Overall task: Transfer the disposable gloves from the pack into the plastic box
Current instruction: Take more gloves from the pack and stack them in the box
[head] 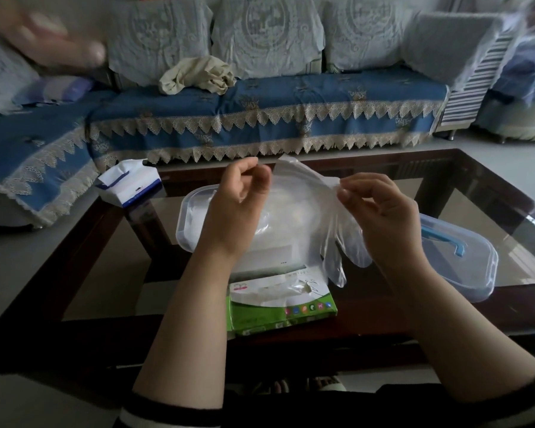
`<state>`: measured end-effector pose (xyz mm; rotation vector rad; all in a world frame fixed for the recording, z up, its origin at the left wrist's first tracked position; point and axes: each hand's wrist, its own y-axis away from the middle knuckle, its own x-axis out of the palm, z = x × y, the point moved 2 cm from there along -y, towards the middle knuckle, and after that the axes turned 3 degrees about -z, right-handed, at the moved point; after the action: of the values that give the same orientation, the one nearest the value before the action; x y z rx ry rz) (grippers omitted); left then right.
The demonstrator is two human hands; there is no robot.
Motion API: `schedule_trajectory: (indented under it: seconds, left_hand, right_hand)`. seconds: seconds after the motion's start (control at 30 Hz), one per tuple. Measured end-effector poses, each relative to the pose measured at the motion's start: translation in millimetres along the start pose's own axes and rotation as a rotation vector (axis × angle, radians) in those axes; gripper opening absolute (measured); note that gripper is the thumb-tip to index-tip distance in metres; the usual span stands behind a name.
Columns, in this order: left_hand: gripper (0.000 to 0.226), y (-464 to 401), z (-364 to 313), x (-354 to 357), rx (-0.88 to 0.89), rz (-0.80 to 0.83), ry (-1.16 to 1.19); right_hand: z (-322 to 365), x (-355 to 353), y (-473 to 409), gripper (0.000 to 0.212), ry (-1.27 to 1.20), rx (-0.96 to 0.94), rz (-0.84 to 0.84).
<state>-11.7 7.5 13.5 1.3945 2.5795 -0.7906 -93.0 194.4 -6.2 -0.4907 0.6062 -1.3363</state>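
Head view: both hands up over the glass table [463, 193]. Left hand [238, 199] and right hand [380, 211] each pinch the cuff of one clear glove [331, 242], stretched between them, its fingers dangling toward 6 o'clock. Plastic box [187, 220] sits open directly beneath; lid [463, 267] at 3 o'clock; green pack [281, 307] at 6 o'clock, touching the box. Risk: the film is light and clingy, so it may stick to fingers on release, or drape over the rim onto the pack instead of dropping inside.
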Motion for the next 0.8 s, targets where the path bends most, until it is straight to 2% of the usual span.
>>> schedule_trajectory:
  seconds: [0.07, 0.17, 0.23, 0.3, 0.4, 0.5, 0.57, 0.63, 0.73, 0.8]
  left_hand:
    - [0.093, -5, -7, 8, 0.000, 0.031, -0.004]
    - [0.044, -14, -14, 18, 0.070, 0.028, 0.021]
    - [0.032, -24, -17, 23, 0.141, 0.015, 0.045]
    - [0.023, -32, -14, 21, 0.155, -0.039, 0.026]
    - [0.025, -39, 5, 9, 0.083, -0.163, -0.136]
    - [0.029, -41, 35, -11, -0.036, -0.193, -0.396]
    - [0.039, -43, 51, -22, -0.134, -0.138, -0.574]
    - [0.052, -41, 58, -29, -0.225, -0.014, -0.760]
    - [0.065, -38, 68, -31, -0.315, 0.157, -0.929]
    - [0.069, -38, 74, -31, -0.336, 0.223, -0.991]
  right_hand:
    - [-2, 1, 0, 0.010, 0.026, 0.005, 0.023]
    - [-11, 2, -2, 0.009, 0.097, 0.005, 0.027]
    - [-19, 7, -11, 0.008, 0.180, -0.008, -0.004]
    - [-21, 19, -26, 0.021, 0.303, -0.066, -0.018]
    - [-23, 52, -57, 0.021, 0.488, -0.214, 0.081]
    - [-29, 90, -72, 0.017, 0.613, -0.291, 0.299]
    - [-35, 112, -72, 0.018, 0.659, -0.357, 0.441]
    - [-45, 129, -69, 0.021, 0.718, -0.444, 0.575]
    - [-59, 149, -67, 0.041, 0.888, -0.536, 0.760]
    - [-65, 154, -69, 0.056, 0.964, -0.545, 0.791]
